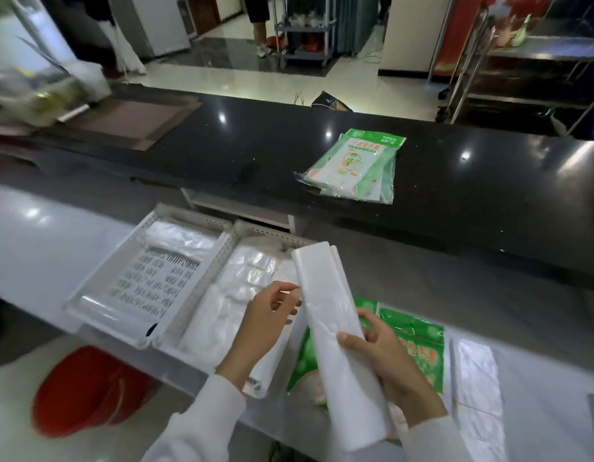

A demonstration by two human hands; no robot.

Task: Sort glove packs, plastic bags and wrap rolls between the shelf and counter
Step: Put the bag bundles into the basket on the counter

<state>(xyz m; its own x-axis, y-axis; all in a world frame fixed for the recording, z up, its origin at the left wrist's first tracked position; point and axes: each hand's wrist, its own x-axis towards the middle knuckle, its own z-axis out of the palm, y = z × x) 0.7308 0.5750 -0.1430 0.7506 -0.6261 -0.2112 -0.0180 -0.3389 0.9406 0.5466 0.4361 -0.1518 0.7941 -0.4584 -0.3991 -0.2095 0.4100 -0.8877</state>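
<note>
My right hand (pixel 385 365) grips a long folded stack of white plastic bags (pixel 325 315) around its lower half, tilted up to the left. My left hand (pixel 269 315) pinches the stack's left edge with fingertips. Under the stack, green glove packs (pixel 419 341) lie on the steel shelf (pixel 539 328). More green glove packs (pixel 352 168) lie on the black counter (pixel 222 145). Two white perforated trays sit on the shelf: the left tray (pixel 149 278) holds a few clear bags, the right tray (pixel 235 231) is filled with clear plastic bags (pixel 235 288).
A flat clear plastic bag (pixel 475 385) lies on the shelf at right. A red bucket (pixel 89 391) stands on the floor below left. A brown mat (pixel 132 118) and a blurred clear container (pixel 38 95) are on the counter's left. A person's legs (pixel 260 25) stand beyond.
</note>
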